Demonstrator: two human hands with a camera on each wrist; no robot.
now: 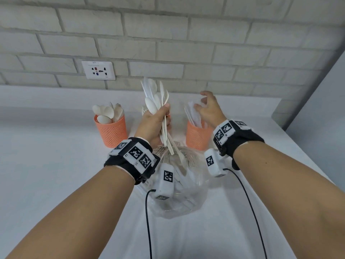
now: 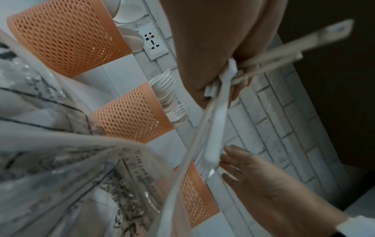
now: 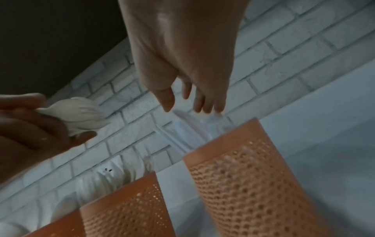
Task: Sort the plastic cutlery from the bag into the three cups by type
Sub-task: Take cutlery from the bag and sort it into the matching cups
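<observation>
My left hand [image 1: 162, 116] grips a bundle of white plastic cutlery [image 1: 155, 98], spoons and knives fanned upward, with the handles hanging toward the clear plastic bag [image 1: 179, 186] on the counter. Three orange mesh cups stand in a row at the wall. The left cup [image 1: 112, 132] holds spoons. The middle cup [image 2: 131, 112] holds forks and is mostly hidden behind my left hand in the head view. The right cup [image 1: 196, 137] holds knives [image 3: 194, 129]. My right hand [image 1: 202, 102] hovers over those knives with fingers spread and loose, holding nothing; fingertips [image 3: 202, 107] are just above the knife tops.
The white counter [image 1: 56, 174] meets a white brick wall with a power socket [image 1: 98, 70]. More cutlery lies inside the bag. Black cables [image 1: 148, 221] run from the wrist cameras toward me. A grey panel [image 1: 326, 90] closes the right side.
</observation>
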